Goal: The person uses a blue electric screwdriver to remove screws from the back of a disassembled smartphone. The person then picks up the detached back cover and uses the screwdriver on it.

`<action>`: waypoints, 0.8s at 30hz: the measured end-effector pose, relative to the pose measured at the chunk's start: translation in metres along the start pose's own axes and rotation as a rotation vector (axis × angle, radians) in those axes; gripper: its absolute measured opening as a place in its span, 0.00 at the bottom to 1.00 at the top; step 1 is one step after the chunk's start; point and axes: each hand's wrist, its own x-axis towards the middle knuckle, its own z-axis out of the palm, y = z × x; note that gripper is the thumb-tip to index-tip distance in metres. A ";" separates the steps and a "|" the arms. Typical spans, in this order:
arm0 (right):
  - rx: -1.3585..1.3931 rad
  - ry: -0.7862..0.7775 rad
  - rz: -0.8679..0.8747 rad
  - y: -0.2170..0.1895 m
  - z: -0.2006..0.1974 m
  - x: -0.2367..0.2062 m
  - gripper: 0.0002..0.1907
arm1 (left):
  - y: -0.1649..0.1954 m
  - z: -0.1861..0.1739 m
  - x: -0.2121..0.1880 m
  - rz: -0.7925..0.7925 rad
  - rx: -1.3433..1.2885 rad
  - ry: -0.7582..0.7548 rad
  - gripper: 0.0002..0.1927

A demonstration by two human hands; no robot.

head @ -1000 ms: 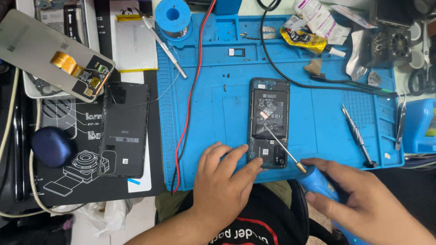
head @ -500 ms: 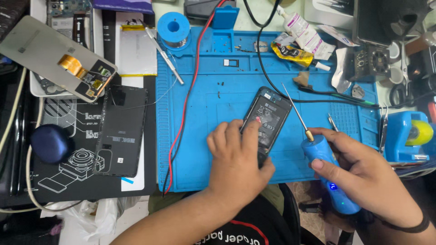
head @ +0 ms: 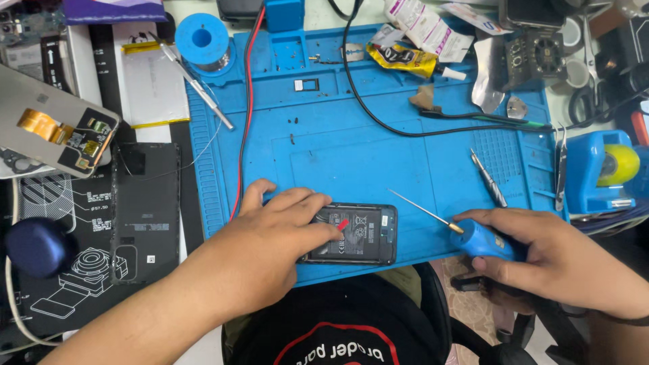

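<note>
Opened phone (head: 355,233) on blue mat (head: 324,149), left hand (head: 270,236) fingers pressing it, right hand (head: 541,247) fingers gripping screwdriver (head: 466,233)

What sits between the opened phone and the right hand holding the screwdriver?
Head view: only bare blue mat and the screwdriver's own thin shaft, angled up-left. The tip stops short of the opened phone. The right hand grips the blue handle; the left hand rests on the phone.
</note>
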 end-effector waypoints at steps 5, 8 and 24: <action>-0.133 0.002 0.072 0.011 -0.015 0.010 0.34 | 0.039 0.010 0.022 -0.027 0.020 0.182 0.29; -0.197 0.072 0.065 0.009 -0.029 0.019 0.35 | 0.039 0.022 0.038 -0.092 0.060 0.328 0.34; -0.165 0.421 -0.129 -0.018 -0.026 0.000 0.33 | 0.029 -0.015 0.127 0.205 0.066 -0.037 0.45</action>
